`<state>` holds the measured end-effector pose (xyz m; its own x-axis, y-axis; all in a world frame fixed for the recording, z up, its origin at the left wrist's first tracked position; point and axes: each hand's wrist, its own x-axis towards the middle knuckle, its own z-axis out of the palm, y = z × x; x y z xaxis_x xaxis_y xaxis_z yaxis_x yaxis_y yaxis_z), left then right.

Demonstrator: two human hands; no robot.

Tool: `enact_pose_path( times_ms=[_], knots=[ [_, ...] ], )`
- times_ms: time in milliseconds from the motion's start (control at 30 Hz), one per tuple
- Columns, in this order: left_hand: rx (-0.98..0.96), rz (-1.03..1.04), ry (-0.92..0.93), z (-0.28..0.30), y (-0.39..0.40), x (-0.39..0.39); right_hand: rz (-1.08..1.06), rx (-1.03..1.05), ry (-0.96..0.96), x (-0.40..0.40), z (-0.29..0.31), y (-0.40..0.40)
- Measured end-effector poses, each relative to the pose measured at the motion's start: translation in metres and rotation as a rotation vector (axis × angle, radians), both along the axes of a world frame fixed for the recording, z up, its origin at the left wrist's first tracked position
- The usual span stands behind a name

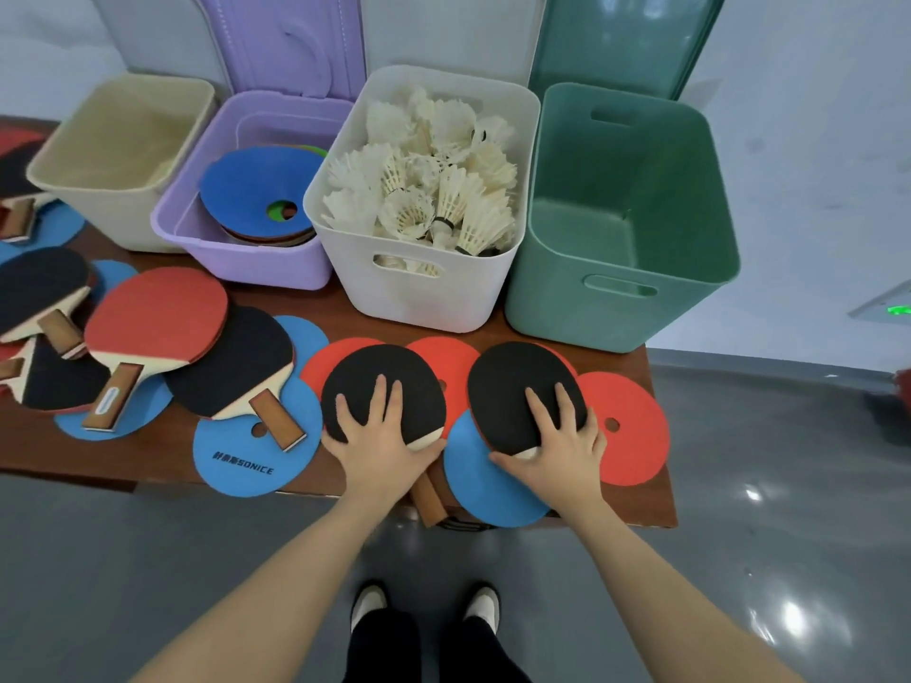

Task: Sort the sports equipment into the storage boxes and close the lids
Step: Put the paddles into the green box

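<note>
Left hand flat, fingers spread, on black paddle, lower centre; right hand likewise pressing second paddle

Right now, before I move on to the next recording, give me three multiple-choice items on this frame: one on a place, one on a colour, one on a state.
1. Where are the shuttlecocks?
A. In the white box
B. In the green box
C. Loose on the table

2. What colour is the box at the far right of the row?
A. Purple
B. Green
C. Beige

3. How is the left hand placed?
A. Hanging off the table
B. Gripping a box rim
C. Fingers spread flat on a black-faced paddle

Answers:
1. A: the feathered pile fills the white box, between the purple box and the green one.
2. B: the end box is green and looks empty inside.
3. C: the palm and straight fingers press on the left black paddle; the right hand lies likewise on the right black paddle.
</note>
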<state>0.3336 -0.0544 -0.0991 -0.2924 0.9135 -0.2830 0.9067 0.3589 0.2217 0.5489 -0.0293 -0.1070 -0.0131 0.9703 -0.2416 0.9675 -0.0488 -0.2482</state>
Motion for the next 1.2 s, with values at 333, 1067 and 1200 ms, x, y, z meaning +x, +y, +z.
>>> enact_pose_path(
  times_ms=[333, 1067, 1200],
  knots=[
    [0.279, -0.062, -0.018, 0.011, -0.013, -0.007, 0.021, 0.109, 0.026, 0.002, 0.015, -0.011],
    [0.916, -0.19, 0.038, 0.133, -0.01, -0.165, 0.149, 0.68, 0.173, -0.144, 0.135, -0.02],
    [0.987, -0.184, 0.028, 0.157, 0.015, -0.17, 0.141, 0.746, 0.162, -0.152, 0.158, 0.008]
  ],
)
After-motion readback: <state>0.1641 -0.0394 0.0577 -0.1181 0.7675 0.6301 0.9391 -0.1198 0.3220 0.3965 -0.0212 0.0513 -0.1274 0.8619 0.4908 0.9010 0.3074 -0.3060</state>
